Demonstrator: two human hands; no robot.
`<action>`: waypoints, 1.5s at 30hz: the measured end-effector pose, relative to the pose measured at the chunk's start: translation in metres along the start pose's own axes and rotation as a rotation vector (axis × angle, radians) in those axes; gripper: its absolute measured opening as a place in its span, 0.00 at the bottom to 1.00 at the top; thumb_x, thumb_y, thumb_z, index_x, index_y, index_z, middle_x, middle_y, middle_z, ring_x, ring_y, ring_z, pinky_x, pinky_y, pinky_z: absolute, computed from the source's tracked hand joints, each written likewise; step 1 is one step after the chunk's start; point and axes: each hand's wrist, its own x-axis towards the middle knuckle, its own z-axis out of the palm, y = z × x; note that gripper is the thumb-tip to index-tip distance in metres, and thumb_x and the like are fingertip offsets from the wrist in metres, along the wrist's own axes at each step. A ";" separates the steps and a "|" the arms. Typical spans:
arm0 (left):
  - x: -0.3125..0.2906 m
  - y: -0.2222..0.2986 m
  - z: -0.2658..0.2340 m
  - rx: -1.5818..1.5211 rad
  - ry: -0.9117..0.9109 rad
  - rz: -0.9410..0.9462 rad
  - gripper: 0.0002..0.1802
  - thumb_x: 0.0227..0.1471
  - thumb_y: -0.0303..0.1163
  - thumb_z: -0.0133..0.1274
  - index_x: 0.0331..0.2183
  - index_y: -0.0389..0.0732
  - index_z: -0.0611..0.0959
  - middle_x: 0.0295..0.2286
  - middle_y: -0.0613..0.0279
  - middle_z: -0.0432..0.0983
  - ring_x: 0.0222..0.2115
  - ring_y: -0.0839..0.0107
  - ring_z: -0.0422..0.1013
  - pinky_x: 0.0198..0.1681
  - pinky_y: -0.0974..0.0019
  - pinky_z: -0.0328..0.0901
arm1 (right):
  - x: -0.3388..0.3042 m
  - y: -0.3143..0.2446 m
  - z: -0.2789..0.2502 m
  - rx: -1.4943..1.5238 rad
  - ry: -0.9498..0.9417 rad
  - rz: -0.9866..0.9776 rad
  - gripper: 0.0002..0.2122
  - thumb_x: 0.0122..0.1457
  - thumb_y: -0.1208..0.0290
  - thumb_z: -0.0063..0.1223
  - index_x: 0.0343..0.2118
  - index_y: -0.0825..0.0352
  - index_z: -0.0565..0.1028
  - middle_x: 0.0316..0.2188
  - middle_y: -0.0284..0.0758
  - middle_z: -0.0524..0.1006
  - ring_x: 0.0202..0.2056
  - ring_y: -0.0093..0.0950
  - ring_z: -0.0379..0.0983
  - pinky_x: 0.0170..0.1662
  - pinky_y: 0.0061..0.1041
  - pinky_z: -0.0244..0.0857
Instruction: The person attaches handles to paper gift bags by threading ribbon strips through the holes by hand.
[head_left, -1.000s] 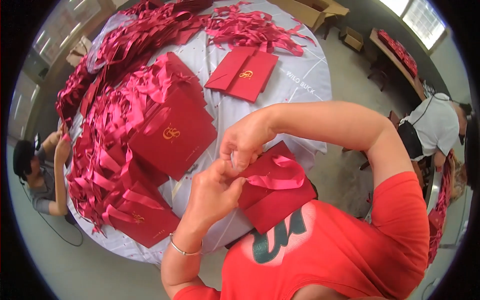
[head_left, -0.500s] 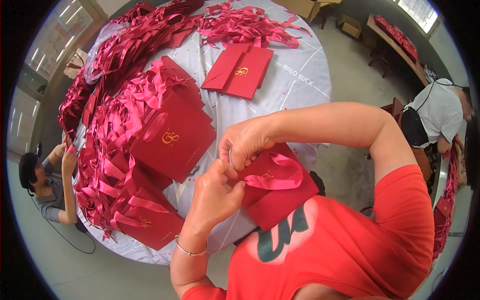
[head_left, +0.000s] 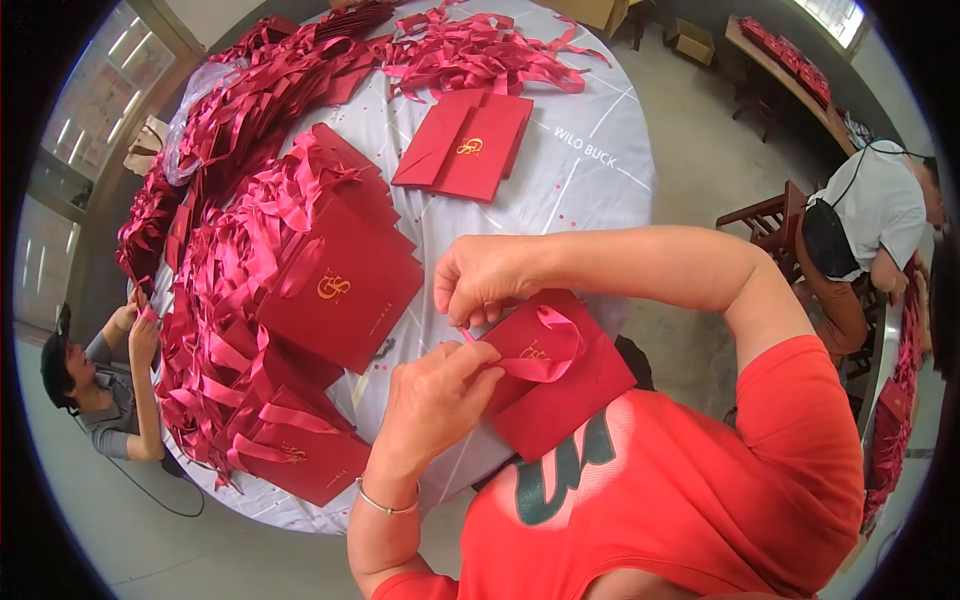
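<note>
A red paper bag (head_left: 560,390) with a gold emblem lies against my front at the table's near edge. Its pink ribbon handle (head_left: 572,345) loops over the bag's face. My left hand (head_left: 435,400), with a bangle at the wrist, is closed on the ribbon beside the bag's left edge. Just above it, my right hand (head_left: 485,280) bends down with its fingers pinched together at a short ribbon end. The exact grip of the right fingertips is partly hidden.
Stacked red bags (head_left: 345,290) with ribbons fill the table's left. Flat red bags (head_left: 468,145) and loose pink ribbons (head_left: 490,50) lie farther back on the white tablecloth (head_left: 590,190). One person (head_left: 105,400) handles ribbon at left; another (head_left: 870,215) is at right.
My right hand has lifted slightly up and left, apart from the left hand, drawing the ribbon end. My left hand has shifted a little lower. The view has tilted slightly.
</note>
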 end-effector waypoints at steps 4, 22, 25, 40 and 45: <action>0.000 -0.002 -0.001 0.041 0.032 0.009 0.13 0.41 0.26 0.66 0.33 0.40 0.84 0.21 0.61 0.76 0.14 0.76 0.67 0.20 0.71 0.62 | -0.012 -0.013 0.003 0.017 0.135 -0.102 0.08 0.46 0.79 0.60 0.30 0.69 0.74 0.23 0.35 0.77 0.19 0.21 0.73 0.18 0.21 0.65; 0.005 0.005 0.000 0.044 0.012 -0.030 0.10 0.47 0.27 0.58 0.36 0.44 0.85 0.22 0.58 0.77 0.22 0.61 0.75 0.25 0.62 0.67 | -0.007 -0.005 -0.015 -0.215 0.269 -0.252 0.07 0.48 0.79 0.56 0.32 0.72 0.77 0.23 0.34 0.78 0.22 0.22 0.75 0.24 0.23 0.69; 0.006 0.005 0.000 0.009 0.012 -0.098 0.08 0.48 0.27 0.58 0.34 0.42 0.84 0.24 0.56 0.79 0.24 0.58 0.76 0.27 0.61 0.68 | -0.003 -0.006 -0.020 -0.239 0.300 -0.311 0.07 0.47 0.78 0.56 0.31 0.72 0.79 0.23 0.34 0.79 0.24 0.21 0.75 0.26 0.23 0.69; 0.005 -0.002 -0.001 -0.020 -0.058 -0.145 0.06 0.51 0.30 0.58 0.33 0.40 0.82 0.25 0.52 0.79 0.27 0.52 0.76 0.30 0.57 0.69 | 0.014 -0.001 -0.011 -0.830 0.525 -0.485 0.08 0.45 0.75 0.55 0.28 0.72 0.80 0.26 0.48 0.80 0.30 0.43 0.79 0.38 0.36 0.73; 0.005 -0.001 -0.001 0.007 -0.058 -0.210 0.11 0.51 0.31 0.58 0.37 0.40 0.78 0.25 0.49 0.79 0.27 0.49 0.76 0.31 0.54 0.68 | 0.012 -0.013 -0.001 -1.153 0.554 -0.476 0.06 0.44 0.76 0.52 0.25 0.71 0.79 0.25 0.51 0.78 0.33 0.50 0.77 0.37 0.43 0.71</action>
